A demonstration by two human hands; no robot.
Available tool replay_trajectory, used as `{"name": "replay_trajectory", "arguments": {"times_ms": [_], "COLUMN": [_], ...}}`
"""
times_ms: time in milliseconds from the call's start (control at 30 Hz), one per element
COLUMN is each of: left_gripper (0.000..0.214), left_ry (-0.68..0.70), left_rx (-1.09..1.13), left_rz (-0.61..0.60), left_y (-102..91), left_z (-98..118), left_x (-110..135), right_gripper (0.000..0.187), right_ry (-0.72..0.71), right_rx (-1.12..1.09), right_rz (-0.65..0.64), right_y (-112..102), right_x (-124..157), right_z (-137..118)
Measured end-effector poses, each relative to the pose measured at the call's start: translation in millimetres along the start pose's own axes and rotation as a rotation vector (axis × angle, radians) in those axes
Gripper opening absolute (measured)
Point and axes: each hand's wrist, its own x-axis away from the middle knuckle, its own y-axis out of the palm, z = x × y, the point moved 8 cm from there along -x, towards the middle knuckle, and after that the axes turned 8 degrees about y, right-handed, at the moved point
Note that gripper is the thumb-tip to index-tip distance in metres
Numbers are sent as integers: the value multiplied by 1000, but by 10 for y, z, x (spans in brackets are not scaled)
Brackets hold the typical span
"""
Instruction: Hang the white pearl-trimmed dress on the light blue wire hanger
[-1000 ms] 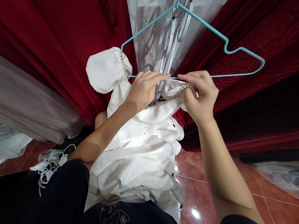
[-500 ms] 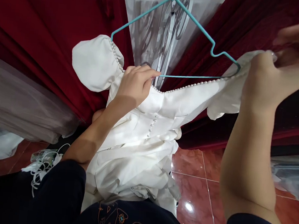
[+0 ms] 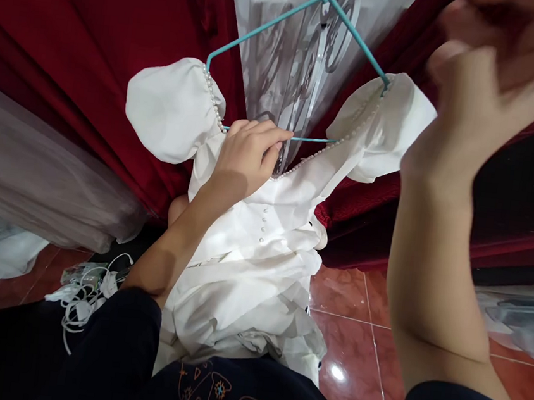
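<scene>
A white dress [image 3: 261, 250] with puffed sleeves and a pearl-trimmed neckline hangs on a teal wire hanger [image 3: 286, 17]. Both sleeves sit over the hanger's ends. My left hand [image 3: 247, 156] is closed on the dress neckline near the left shoulder, fingers curled over the hanger's bottom bar. Raised close to the camera at the upper right, my right hand [image 3: 490, 77] is blurred by motion and away from the dress; its fingers do not show clearly.
Dark red velvet curtains [image 3: 98, 36] hang on both sides, with sheer patterned fabric [image 3: 286, 56] between them. Glossy red floor tiles [image 3: 354, 324] lie below. White cords [image 3: 85, 295] lie on the floor at the left. Pale fabric [image 3: 21, 180] drapes at the far left.
My right hand pulled the right sleeve out over the hanger's right end, then let go and lifted away. The sleeve now rests on the hanger. My left hand stayed at the neckline.
</scene>
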Motion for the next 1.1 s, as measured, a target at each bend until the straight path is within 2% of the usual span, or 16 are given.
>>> {"name": "replay_trajectory", "arguments": {"times_ms": [33, 133, 200, 267, 333, 433, 567, 1100], "left_gripper": [34, 33, 34, 34, 34, 35, 34, 32], "left_ry": [-2, -3, 0, 10, 19, 7, -3, 99], "left_rx": [0, 2, 10, 27, 38, 36, 41, 20], "left_rz": [3, 5, 2, 5, 25, 75, 118, 225], "left_y": [3, 36, 75, 112, 124, 102, 101, 153], "left_z": [4, 6, 1, -2, -4, -21, -44, 43], "left_x": [0, -2, 5, 21, 42, 70, 90, 163], "right_gripper": [16, 25, 34, 36, 34, 31, 27, 24], "right_ry": [-71, -77, -79, -84, -100, -151, -163, -159], "right_rx": [42, 203, 351, 449, 469, 417, 355, 307], "right_rz": [-71, -469, -560, -495, -385, -260, -163, -125], "right_y": [81, 504, 669, 722, 726, 730, 740, 673], "right_x": [149, 641, 899, 1038, 1112, 1175, 1209, 1224], "right_z": [-52, 115, 319, 478, 533, 466, 398, 400]}}
